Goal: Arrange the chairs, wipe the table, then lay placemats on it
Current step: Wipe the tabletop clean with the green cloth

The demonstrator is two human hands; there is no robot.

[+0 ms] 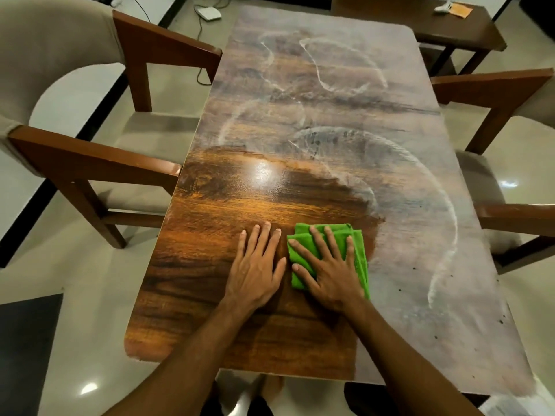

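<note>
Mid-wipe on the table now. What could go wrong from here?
1. The hazy film over the far and right part of the table shows curved streaks; the green cloth under the right hand may smear it rather than lift it.
2. The left hand lies flat on the wiped part and may leave prints.
3. The dark specks near the right edge might get swept onto the right chair.

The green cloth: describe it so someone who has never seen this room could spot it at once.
Find the long wooden table and look at its near end. There the right hand presses flat on a folded cloth, beside the left hand resting on bare wood. It is the only bright green thing on the table.
</note>
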